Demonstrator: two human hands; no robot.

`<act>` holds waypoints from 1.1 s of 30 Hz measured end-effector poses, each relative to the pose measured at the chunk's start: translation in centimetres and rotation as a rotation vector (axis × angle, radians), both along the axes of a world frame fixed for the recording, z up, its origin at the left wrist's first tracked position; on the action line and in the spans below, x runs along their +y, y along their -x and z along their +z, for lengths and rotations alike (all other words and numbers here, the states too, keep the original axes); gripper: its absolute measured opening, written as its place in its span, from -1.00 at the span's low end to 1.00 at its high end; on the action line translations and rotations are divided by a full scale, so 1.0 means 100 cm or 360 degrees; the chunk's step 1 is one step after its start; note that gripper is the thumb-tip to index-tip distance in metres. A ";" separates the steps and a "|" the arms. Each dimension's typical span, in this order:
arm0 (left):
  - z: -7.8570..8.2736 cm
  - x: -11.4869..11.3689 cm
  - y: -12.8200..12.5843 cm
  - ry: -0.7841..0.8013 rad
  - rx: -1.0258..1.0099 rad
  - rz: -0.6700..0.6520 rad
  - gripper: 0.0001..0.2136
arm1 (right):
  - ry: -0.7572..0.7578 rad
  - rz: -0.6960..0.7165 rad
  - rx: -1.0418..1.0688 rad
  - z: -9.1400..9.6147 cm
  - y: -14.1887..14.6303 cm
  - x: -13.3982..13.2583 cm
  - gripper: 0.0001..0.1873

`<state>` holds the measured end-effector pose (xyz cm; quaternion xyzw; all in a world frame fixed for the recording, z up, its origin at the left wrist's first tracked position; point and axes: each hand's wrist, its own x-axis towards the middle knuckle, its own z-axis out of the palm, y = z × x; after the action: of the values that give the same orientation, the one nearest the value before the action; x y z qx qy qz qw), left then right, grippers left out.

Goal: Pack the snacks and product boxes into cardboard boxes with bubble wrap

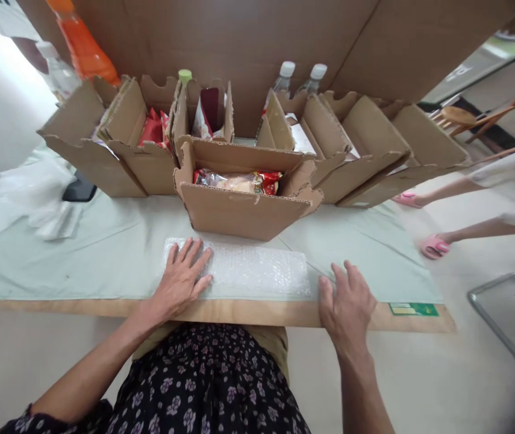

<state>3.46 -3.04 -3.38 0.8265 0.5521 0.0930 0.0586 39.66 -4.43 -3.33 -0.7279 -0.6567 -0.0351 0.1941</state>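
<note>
A folded sheet of bubble wrap (pixel 257 270) lies flat near the table's front edge. My left hand (pixel 181 278) rests on its left end, fingers stretched out and flat. My right hand (pixel 346 301) lies palm down on the table just past the wrap's right end, fingers apart, holding nothing. Right behind the wrap stands an open cardboard box (pixel 239 208) with wrapped snack packets (pixel 239 179) inside.
A row of open cardboard boxes (pixel 117 141) runs along the back, some with red packets and water bottles (pixel 284 75). An orange bottle (pixel 83 45) stands back left. Plastic bags (pixel 31 199) lie at left. Another person's feet in pink sandals (pixel 433 246) are at right.
</note>
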 end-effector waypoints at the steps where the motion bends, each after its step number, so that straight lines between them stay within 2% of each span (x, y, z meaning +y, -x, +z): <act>1: 0.003 0.000 -0.007 -0.0048 -0.0020 -0.0018 -0.50 | -0.0045 0.0080 0.0043 0.004 0.022 0.002 -0.48; 3: 0.005 0.001 -0.021 -0.0122 -0.0044 -0.0088 -0.50 | -0.0017 0.0460 0.0137 0.007 0.075 0.011 -0.51; 5: 0.002 0.001 -0.027 -0.0115 -0.0032 -0.0158 -0.50 | 0.0160 0.0929 0.0139 0.005 0.118 0.022 -0.53; 7: -0.004 0.001 -0.021 -0.0058 0.0003 -0.0176 -0.50 | 0.0295 0.1150 0.0106 -0.003 0.129 0.028 -0.53; 9: -0.009 -0.002 -0.003 -0.0013 0.0012 -0.0150 -0.51 | 0.0330 0.1045 0.0091 -0.011 0.103 0.027 -0.54; 11: -0.011 -0.005 0.021 -0.0003 -0.0021 -0.0071 -0.54 | 0.0282 0.0718 0.0082 -0.017 0.054 0.020 -0.53; 14: -0.011 -0.003 0.050 -0.0091 -0.0134 0.0195 -0.56 | 0.0121 0.0191 0.0060 -0.015 -0.012 0.014 -0.50; 16: -0.012 0.007 0.058 -0.0171 -0.0222 0.0409 -0.54 | 0.0043 0.0053 0.0075 -0.012 -0.029 0.019 -0.47; 19: -0.012 0.025 0.052 -0.0161 -0.0327 0.0579 -0.56 | 0.0081 0.0125 0.0130 -0.010 -0.015 0.038 -0.45; 23: -0.006 0.031 0.036 -0.0116 -0.0449 0.0549 -0.81 | 0.0165 0.0313 0.0312 -0.004 0.017 0.050 -0.67; 26: 0.008 0.015 0.041 -0.0012 -0.0650 0.0527 -0.87 | 0.0199 0.0313 0.0602 0.012 0.026 0.029 -0.73; 29: 0.028 0.006 0.066 0.0155 -0.0702 0.0532 -0.80 | 0.0418 0.0300 0.1028 0.030 0.040 -0.005 -0.68; 31: 0.044 0.016 0.085 0.0204 -0.0594 0.0531 -0.74 | 0.0630 0.0400 0.1314 0.035 0.063 -0.026 -0.64; 33: 0.059 0.041 0.097 0.0106 -0.0377 0.0526 -0.70 | 0.0854 0.0544 0.1576 0.032 0.094 -0.040 -0.63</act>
<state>-6.21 1.02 2.54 0.7055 0.6723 0.1796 0.1342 30.27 -8.42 -0.09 -0.5651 -0.5817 0.5083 0.2897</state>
